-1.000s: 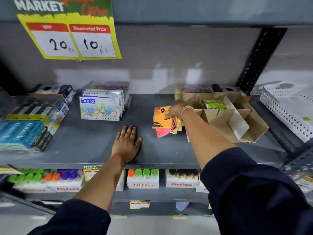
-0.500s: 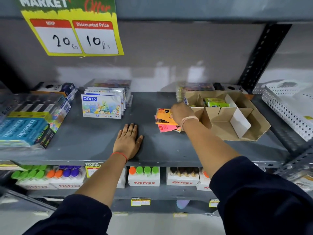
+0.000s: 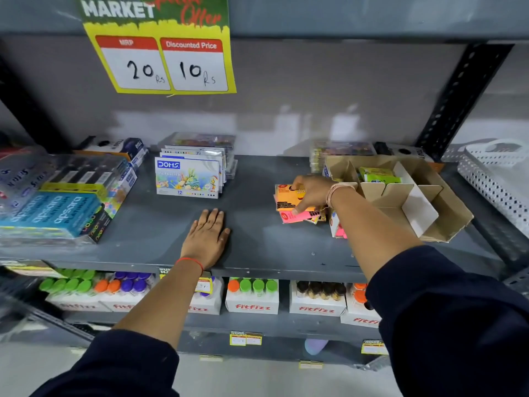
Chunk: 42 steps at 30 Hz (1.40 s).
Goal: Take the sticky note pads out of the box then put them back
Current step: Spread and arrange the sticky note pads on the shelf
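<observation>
Right hand (image 3: 310, 193) is on the loose stack of sticky note pads (image 3: 289, 202) lying on the grey shelf (image 3: 257, 245), just left of the cardboard box (image 3: 446, 207). Thumb and fingers pinch the top orange pad (image 3: 284, 197) at its right edge; grip closed on it. A pink pad (image 3: 294, 216) sticks out from under the orange one, more pads fanned below, colours partly hidden by the hand. Left hand (image 3: 207, 240) lies flat, palm down, fingers together, on the shelf near its front edge, gripping nothing, well apart from the pads.

Around: DOMS pastel boxes (image 3: 187, 177) stand behind the left hand, apsara pencil packs (image 3: 54, 213) far left, white perforated basket (image 3: 498, 179) far right. The right forearm crosses in front of the box's left front corner and hides part of it. A yellow price sign (image 3: 171, 64) hangs from the shelf above, reading 20 and 10. Fitfizz bottle packs (image 3: 253, 296) sit on the shelf below.

Box: open top, cardboard dividers (image 3: 412, 202), flaps splayed. Green pads (image 3: 375, 174) sit in the rear compartment. A pink-and-white pack (image 3: 337, 229) shows at the front left corner; inside or outside the box, cannot tell. Front right compartment looks bare.

Orange pad lies flat, face up, roughly square, edges near parallel to the shelf front. Pink pad is skewed slightly, long edge running left-right.
</observation>
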Tool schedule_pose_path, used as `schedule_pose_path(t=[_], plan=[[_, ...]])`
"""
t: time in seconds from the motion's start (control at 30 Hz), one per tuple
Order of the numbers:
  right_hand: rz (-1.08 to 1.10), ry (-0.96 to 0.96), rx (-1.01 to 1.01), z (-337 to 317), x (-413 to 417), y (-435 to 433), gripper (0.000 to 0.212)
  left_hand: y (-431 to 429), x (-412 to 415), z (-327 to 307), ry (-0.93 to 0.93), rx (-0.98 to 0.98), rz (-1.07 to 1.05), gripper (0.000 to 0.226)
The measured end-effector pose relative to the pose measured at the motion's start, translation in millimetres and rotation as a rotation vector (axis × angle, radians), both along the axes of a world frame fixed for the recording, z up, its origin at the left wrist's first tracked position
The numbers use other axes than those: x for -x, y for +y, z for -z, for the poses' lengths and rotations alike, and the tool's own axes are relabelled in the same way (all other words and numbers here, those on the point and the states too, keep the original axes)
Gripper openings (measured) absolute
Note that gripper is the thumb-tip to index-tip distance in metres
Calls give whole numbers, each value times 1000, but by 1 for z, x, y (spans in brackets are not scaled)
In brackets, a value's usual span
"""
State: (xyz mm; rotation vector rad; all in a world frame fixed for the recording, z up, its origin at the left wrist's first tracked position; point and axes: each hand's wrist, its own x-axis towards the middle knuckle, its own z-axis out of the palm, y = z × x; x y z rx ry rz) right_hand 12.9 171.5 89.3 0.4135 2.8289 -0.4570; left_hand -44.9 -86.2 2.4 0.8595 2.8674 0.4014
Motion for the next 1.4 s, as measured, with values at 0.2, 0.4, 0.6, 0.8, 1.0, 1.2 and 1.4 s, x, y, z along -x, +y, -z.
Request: schedule_pose_path(t=[0.2,0.4,0.6,0.8,1.0,1.2,1.4], plan=[[-11,319,132,-15,11,-20,67,-2,2,1,2,-10,9,52],[-195,286,-23,-3,47,-74,64,-4,2,4,18,10,14,52],[-214,87,-251,44,59,-80,63,-3,4,6,36,5,23,52],[-223,101,-217,21,49,-65,87,-4,5,6,48,32,40,52],[-139,-300,-196,-5,20,-32,103,-3,4,5,42,44,49,53],[-148,-96,-209,-10,5,-36,92,-4,6,4,24,13,61,51],[-256,77,24,-17,-3,-88,90,-8,8,-2,-38,-29,99,48]])
